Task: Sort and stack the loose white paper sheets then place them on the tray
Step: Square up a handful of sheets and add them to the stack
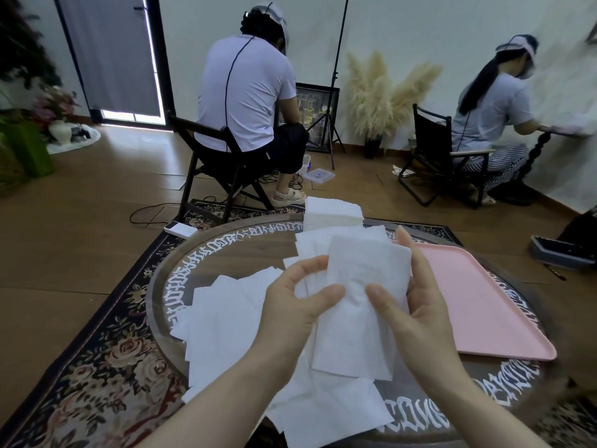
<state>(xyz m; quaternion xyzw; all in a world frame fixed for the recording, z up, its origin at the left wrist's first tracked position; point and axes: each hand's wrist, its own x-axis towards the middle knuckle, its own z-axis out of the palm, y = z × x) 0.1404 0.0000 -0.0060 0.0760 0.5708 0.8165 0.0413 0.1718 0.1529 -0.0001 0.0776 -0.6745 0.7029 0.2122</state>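
Gripping one paper sheet (361, 286) between both hands (355, 305).

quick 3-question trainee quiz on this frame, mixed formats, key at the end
1. True or false: the pink tray already holds paper.
2. Multiple choice: the sheet lifted above the table is held by A) the left hand only, B) the right hand only, C) both hands.
3. Fill in: the neat stack sits at the table's ___ edge.

Key: 1 false, nothing lies on the tray. 2 C, a thumb of each hand presses on its front. 3 far, beyond the loose sheets.
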